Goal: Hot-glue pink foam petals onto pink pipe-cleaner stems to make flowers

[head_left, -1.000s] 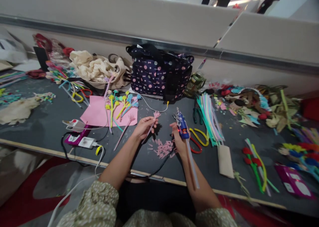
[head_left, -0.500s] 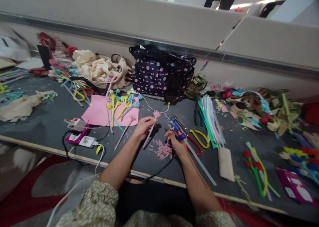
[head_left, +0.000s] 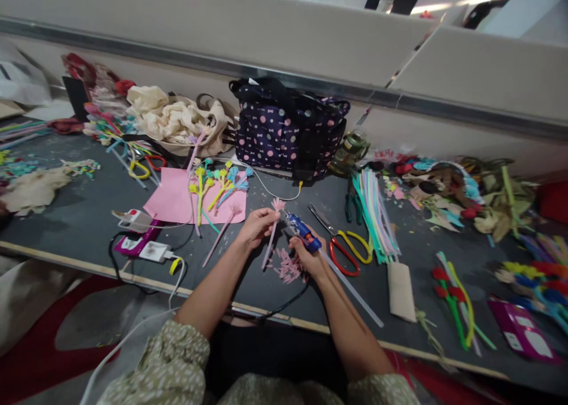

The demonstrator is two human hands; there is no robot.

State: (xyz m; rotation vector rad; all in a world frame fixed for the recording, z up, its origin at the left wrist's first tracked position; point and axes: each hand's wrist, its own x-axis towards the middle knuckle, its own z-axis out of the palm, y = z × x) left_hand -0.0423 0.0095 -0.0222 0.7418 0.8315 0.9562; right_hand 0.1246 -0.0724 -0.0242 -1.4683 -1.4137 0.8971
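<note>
Between thumb and fingers, my left hand (head_left: 258,227) pinches a pink pipe-cleaner flower (head_left: 278,205) near its top, the stem slanting down toward the table. My right hand (head_left: 309,256) is wrapped round a blue glue gun (head_left: 303,230), with a long clear glue stick (head_left: 350,289) out of its back. The gun's nozzle is close to the flower head; whether they touch I cannot tell. Below the hands lies a pile of short pink pieces (head_left: 288,267). Another pink flower (head_left: 222,233) rests left of my left hand, partly on a pink sheet (head_left: 171,199).
Scissors with red and yellow handles (head_left: 344,251) lie right of the glue gun, beside pliers (head_left: 354,201) and a bundle of pastel pipe cleaners (head_left: 375,212). A dotted bag (head_left: 284,132) stands behind. A purple power strip (head_left: 137,243) with cables lies at left.
My right hand has brought the glue gun left, so its nozzle is now close to the pink flower. The stem in my left hand hangs a little steeper.
</note>
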